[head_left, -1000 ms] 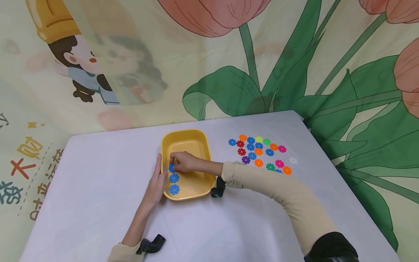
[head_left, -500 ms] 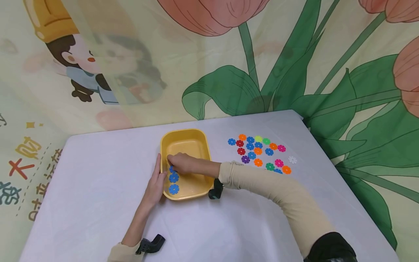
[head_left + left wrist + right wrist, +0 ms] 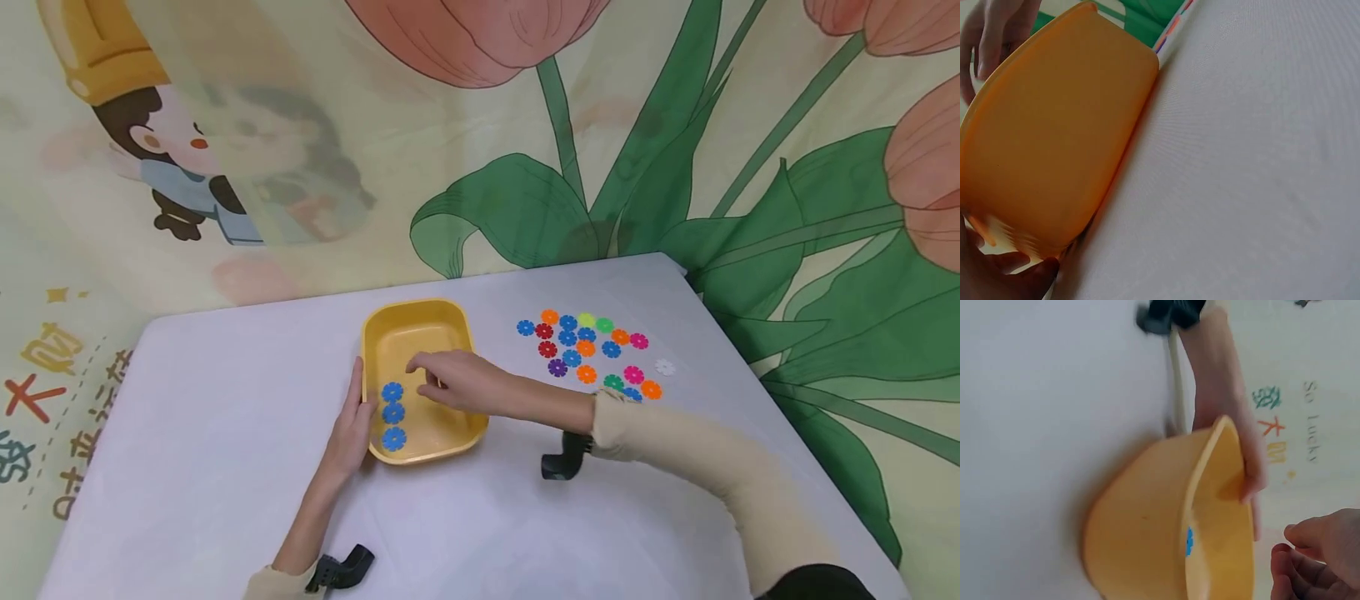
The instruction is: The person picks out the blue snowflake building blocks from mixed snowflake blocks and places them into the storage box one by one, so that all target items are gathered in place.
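Note:
A yellow plastic tray (image 3: pixel 442 442) rests on the white table in the head view. Along its left inside edge, three blue flower-shaped discs (image 3: pixel 393 413) lie in a column. My left hand (image 3: pixel 349 437) holds the tray's left side, thumb over the rim and fingers along the outer wall (image 3: pixel 1054 125). Over the tray's middle hovers my right hand (image 3: pixel 465 383), its fingers loosely bent and nothing between them. The right wrist view shows this right hand (image 3: pixel 1322 556) above the tray's rim, with one blue disc (image 3: pixel 1189 541) visible inside.
To the tray's right, several loose flower discs in orange, blue, red, green, pink, purple and white (image 3: pixel 587 348) are scattered on the table (image 3: pixel 225 417). A printed cloth backdrop (image 3: pixel 517 192) with tulips stands behind the far edge. Black wrist mounts (image 3: pixel 566 457) stick out from both wrists.
My right hand has let go of the topmost blue disc and moved right, uncovering the column of three. My left hand stays on the tray. The head view has shifted slightly.

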A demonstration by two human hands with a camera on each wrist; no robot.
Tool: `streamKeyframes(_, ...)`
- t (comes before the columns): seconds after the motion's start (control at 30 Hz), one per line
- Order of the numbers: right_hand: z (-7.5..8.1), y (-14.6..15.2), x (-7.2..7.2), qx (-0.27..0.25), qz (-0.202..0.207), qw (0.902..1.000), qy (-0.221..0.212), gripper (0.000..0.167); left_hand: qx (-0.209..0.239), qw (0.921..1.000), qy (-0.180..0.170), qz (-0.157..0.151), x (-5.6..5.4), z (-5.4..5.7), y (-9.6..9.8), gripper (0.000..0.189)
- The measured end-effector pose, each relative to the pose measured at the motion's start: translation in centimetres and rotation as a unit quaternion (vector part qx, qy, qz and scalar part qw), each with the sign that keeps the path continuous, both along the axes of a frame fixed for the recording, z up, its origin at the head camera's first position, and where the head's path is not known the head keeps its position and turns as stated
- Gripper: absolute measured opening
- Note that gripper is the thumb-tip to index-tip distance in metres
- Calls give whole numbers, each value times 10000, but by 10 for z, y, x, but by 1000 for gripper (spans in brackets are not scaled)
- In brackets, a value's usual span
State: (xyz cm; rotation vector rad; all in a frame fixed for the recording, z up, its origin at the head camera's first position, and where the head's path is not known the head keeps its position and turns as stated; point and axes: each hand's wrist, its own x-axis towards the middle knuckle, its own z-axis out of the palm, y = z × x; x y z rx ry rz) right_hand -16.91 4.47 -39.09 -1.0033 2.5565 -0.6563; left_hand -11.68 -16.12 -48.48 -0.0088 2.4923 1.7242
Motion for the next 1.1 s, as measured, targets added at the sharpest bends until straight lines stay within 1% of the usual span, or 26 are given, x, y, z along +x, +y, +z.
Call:
streamKeyframes(0.1,7,33,25,-103,-197,9997,54,38,22,10000,33,32,2,0,0,64)
streamKeyframes(0.2,6,65,46,-88,-578,9983,-28,41,9,10000,12,32,3,0,0,64)
streamKeyframes(0.27,2,84,54,-91,-870,9961,-116,43,-21,10000,-15,51,3,0,-1,64)
streamKeyframes(0.33,-5,101,57,-129,-1141,9933,-130,44,-24,10000,-27,61,4,1,-1,64)
streamKeyframes(0.4,-12,116,56,-195,-1373,9903,-65,43,-1,10000,-9,56,4,1,-2,64)
streamKeyframes(0.5,-21,138,49,-274,-1600,9867,89,42,44,10000,31,44,4,2,-2,64)
streamKeyframes(0.6,-26,157,40,-267,-1757,9839,203,43,44,10000,50,44,4,3,-2,64)
streamKeyframes(0.7,-27,172,33,-218,-1852,9821,258,43,25,10000,41,46,3,3,-1,64)
streamKeyframes(0.9,-27,189,19,-88,-2059,9780,335,43,12,10000,12,75,4,2,-1,64)
streamKeyframes(0.97,-28,193,14,-86,-2128,9766,288,43,15,10000,27,66,4,3,-1,64)
streamKeyframes(1.1,-31,199,1,-209,-2077,9777,250,44,41,10000,51,53,4,3,0,64)
